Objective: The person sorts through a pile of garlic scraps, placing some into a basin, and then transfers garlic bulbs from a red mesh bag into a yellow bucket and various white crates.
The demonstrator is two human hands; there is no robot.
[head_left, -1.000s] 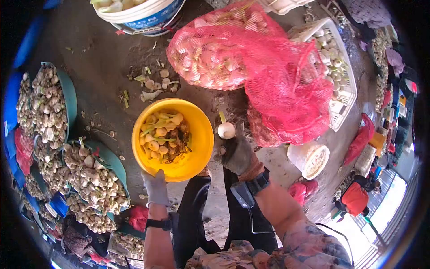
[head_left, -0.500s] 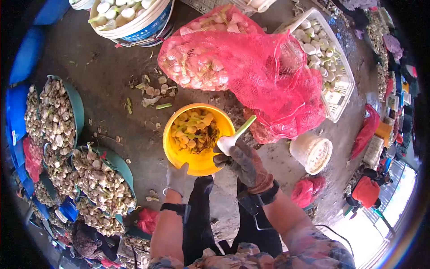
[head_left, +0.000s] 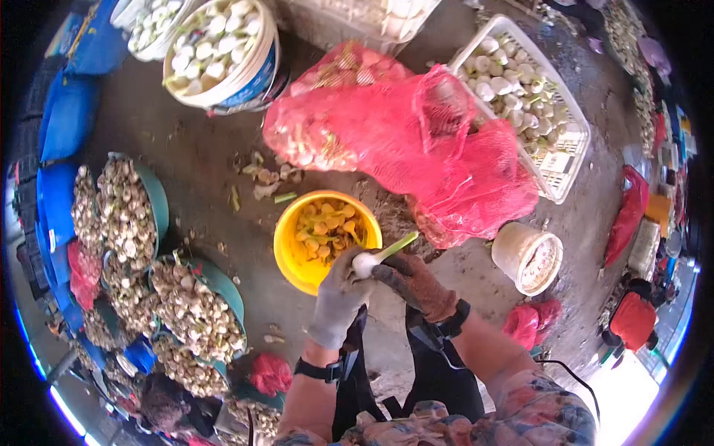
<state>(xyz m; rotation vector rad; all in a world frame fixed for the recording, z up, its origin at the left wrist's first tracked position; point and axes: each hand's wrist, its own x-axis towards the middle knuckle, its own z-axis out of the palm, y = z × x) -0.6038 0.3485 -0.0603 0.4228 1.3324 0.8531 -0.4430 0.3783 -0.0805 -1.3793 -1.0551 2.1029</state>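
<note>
My left hand point(head_left: 338, 297), in a grey glove, grips the white bulb of a garlic point(head_left: 366, 262) with a green stalk. My right hand point(head_left: 413, 281), in a dark brown glove, closes on the same garlic from the right, just below the stalk. Both hands meet at the near rim of a yellow bucket point(head_left: 291, 253) that holds trimmed pieces and peelings. A red mesh sack point(head_left: 387, 141) full of garlic lies just beyond the bucket.
Green basins point(head_left: 223, 286) heaped with garlic stand at the left. A white bucket point(head_left: 245, 70) of peeled bulbs is at the back, a white crate point(head_left: 573, 141) of bulbs at the right, a small white tub point(head_left: 529, 256) beside my right arm. Scraps litter the ground.
My left hand left the yellow bucket's rim and came up onto the garlic bulb that my right hand holds. The view has shifted back a little.
</note>
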